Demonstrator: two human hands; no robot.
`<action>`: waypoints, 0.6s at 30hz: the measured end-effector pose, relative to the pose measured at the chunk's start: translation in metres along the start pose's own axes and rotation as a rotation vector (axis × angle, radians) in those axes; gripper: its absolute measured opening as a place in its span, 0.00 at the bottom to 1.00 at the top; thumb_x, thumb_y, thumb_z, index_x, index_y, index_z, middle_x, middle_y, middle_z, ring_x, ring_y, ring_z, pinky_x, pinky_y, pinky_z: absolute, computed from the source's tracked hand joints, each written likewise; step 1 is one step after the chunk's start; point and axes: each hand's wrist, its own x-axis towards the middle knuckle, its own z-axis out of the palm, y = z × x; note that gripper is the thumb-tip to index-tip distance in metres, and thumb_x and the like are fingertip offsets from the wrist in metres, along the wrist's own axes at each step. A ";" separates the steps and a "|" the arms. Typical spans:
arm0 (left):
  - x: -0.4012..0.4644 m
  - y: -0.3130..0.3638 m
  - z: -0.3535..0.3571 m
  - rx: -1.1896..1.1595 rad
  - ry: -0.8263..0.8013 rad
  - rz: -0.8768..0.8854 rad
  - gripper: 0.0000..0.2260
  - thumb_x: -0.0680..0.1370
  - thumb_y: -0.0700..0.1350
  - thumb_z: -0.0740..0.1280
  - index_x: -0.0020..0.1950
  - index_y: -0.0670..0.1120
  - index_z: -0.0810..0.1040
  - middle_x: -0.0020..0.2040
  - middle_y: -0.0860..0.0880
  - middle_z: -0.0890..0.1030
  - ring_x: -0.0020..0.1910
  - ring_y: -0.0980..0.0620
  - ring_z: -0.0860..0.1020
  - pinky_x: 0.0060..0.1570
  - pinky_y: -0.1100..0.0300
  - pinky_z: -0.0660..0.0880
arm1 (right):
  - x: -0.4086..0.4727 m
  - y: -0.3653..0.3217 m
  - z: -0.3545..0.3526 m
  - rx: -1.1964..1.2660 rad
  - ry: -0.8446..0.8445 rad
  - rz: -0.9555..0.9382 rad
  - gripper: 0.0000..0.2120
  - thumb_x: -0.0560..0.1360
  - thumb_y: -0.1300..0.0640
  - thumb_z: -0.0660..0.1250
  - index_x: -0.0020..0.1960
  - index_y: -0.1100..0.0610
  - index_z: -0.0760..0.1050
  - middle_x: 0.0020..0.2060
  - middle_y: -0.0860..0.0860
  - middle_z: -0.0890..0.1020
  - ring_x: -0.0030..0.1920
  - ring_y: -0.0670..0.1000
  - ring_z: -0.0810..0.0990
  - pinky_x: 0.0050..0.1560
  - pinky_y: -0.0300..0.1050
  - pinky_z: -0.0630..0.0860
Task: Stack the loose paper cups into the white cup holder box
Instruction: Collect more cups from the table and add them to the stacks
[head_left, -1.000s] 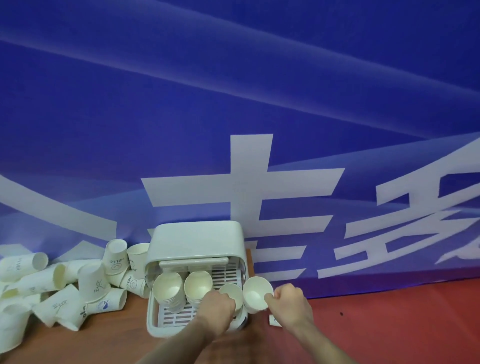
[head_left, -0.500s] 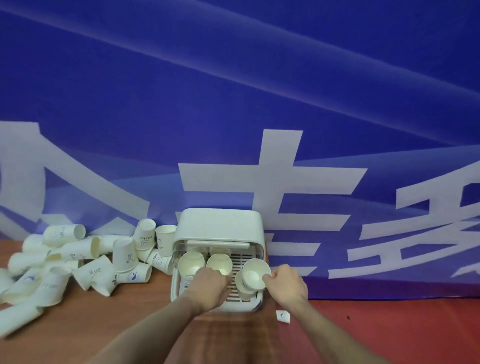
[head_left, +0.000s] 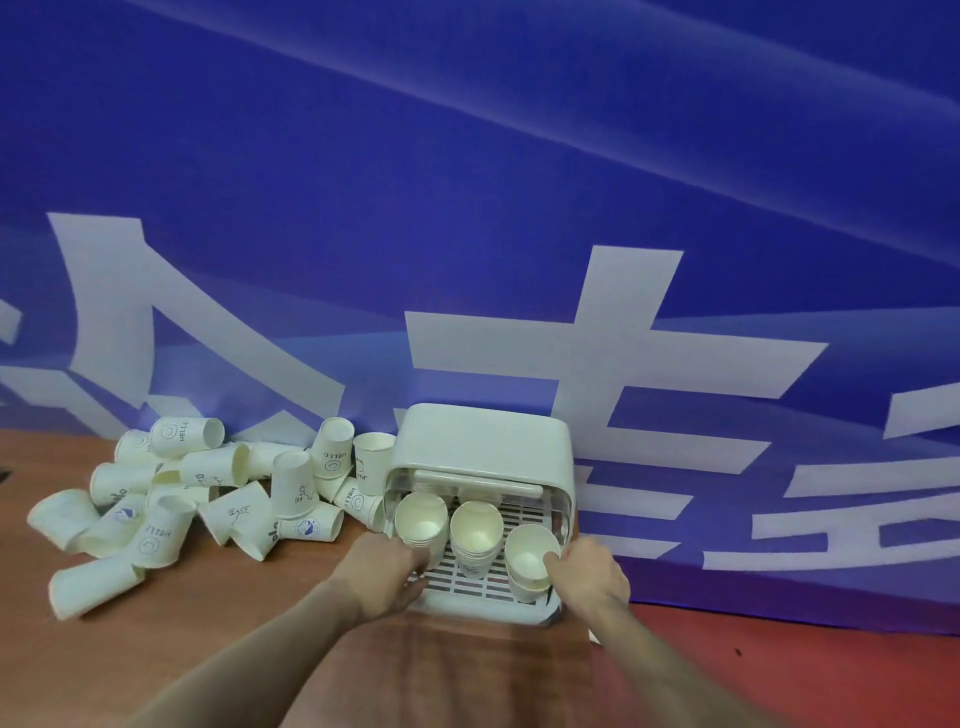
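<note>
Right hand (head_left: 589, 574) pinches the rim of a paper cup (head_left: 531, 558); left hand (head_left: 387, 574), curled, steadies the box (head_left: 483, 441); cups likely light, crushable; grip rims gently.

The cup holder box (head_left: 480, 441) looks like smooth white plastic with a soft sheen, its slatted tray (head_left: 478, 587) of the same plastic. The stacked cups (head_left: 475, 525) inside and the loose cups (head_left: 208, 499) near the table's left edge are matt cream paper with printed marks. The table (head_left: 208, 649) shows brown wood grain, faintly glossy. The blue banner (head_left: 467, 208) behind looks smooth and slightly shiny.
</note>
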 end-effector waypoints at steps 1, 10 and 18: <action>-0.001 -0.002 0.002 0.005 -0.007 0.002 0.13 0.78 0.58 0.58 0.55 0.53 0.75 0.49 0.49 0.83 0.48 0.45 0.80 0.43 0.55 0.70 | 0.000 0.000 0.001 -0.003 -0.002 -0.003 0.14 0.71 0.45 0.63 0.48 0.54 0.77 0.45 0.51 0.82 0.47 0.55 0.81 0.48 0.47 0.78; -0.009 -0.014 -0.011 0.044 0.010 -0.042 0.14 0.79 0.58 0.58 0.57 0.52 0.75 0.50 0.48 0.83 0.50 0.44 0.80 0.49 0.54 0.73 | -0.013 -0.005 -0.006 -0.065 -0.029 -0.041 0.14 0.72 0.44 0.62 0.47 0.54 0.76 0.45 0.51 0.81 0.46 0.55 0.80 0.47 0.46 0.77; -0.041 -0.032 -0.036 0.037 0.021 -0.164 0.14 0.78 0.57 0.58 0.55 0.51 0.77 0.51 0.46 0.83 0.50 0.44 0.80 0.47 0.55 0.72 | -0.054 -0.067 -0.006 -0.056 -0.114 -0.249 0.13 0.70 0.48 0.62 0.29 0.53 0.69 0.30 0.48 0.76 0.34 0.53 0.77 0.33 0.42 0.69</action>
